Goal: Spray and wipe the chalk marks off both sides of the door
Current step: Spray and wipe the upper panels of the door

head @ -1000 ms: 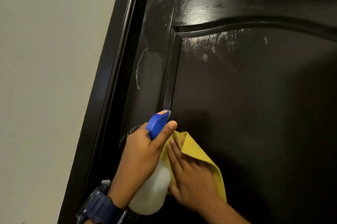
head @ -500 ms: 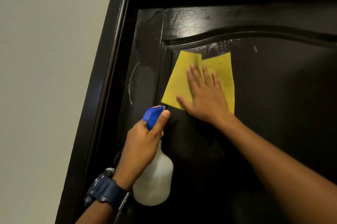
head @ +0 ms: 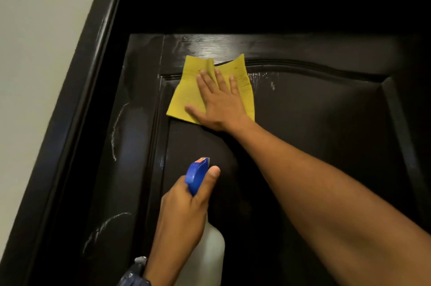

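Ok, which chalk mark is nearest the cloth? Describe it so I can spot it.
Start at the dark door and find the yellow cloth under the right hand, at the arched panel's top. The small chalk fleck sits just right of the cloth, short and isolated, unlike the long curved strokes on the door's left stile.

Right hand (head: 219,104) presses yellow cloth (head: 186,97) flat on dark door (head: 314,122); left hand (head: 184,213) grips spray bottle (head: 211,255)
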`<action>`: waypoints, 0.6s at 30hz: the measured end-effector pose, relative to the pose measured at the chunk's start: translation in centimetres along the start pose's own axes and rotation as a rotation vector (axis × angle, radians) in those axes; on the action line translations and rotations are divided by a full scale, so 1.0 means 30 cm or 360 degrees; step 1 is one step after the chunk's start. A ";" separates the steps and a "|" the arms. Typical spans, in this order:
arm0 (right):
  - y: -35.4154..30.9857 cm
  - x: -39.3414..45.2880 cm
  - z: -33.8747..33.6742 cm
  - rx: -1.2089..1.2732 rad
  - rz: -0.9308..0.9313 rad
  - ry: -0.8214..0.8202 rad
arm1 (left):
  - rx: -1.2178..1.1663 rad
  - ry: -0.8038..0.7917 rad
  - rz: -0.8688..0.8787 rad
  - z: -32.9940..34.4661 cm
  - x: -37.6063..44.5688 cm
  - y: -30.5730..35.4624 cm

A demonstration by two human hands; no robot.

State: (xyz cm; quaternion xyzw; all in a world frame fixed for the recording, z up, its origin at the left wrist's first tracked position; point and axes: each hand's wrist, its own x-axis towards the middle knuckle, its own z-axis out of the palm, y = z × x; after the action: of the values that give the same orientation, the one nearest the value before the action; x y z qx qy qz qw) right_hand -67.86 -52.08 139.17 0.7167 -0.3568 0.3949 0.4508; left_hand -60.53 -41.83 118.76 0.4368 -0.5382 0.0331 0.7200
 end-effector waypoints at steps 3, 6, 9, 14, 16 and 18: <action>0.066 -0.020 -0.007 -0.0021 -0.0041 0.0013 | -0.0001 0.0026 0.0007 0.053 -0.001 0.021; 0.191 -0.077 -0.012 -0.0007 0.0055 0.0081 | -0.0006 0.0032 0.0006 0.099 -0.012 0.046; 0.349 -0.146 -0.023 -0.0024 0.0088 0.0106 | -0.0053 0.0036 0.0013 0.143 -0.040 0.090; 0.645 -0.291 -0.064 -0.0011 0.0258 0.0138 | 0.0033 0.0002 0.0091 0.212 -0.116 0.168; 0.771 -0.365 -0.079 -0.0018 0.0342 0.0141 | 0.0041 0.0006 0.0086 0.235 -0.138 0.207; 0.892 -0.445 -0.095 -0.0024 0.0399 0.0128 | 0.0025 0.0000 0.0058 0.262 -0.156 0.250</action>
State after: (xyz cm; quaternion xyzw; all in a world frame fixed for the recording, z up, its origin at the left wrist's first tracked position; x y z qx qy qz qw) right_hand -97.54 -56.44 137.86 0.6466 -0.4282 0.4738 0.4172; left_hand -72.23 -40.46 119.77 0.4326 -0.5459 0.0504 0.7158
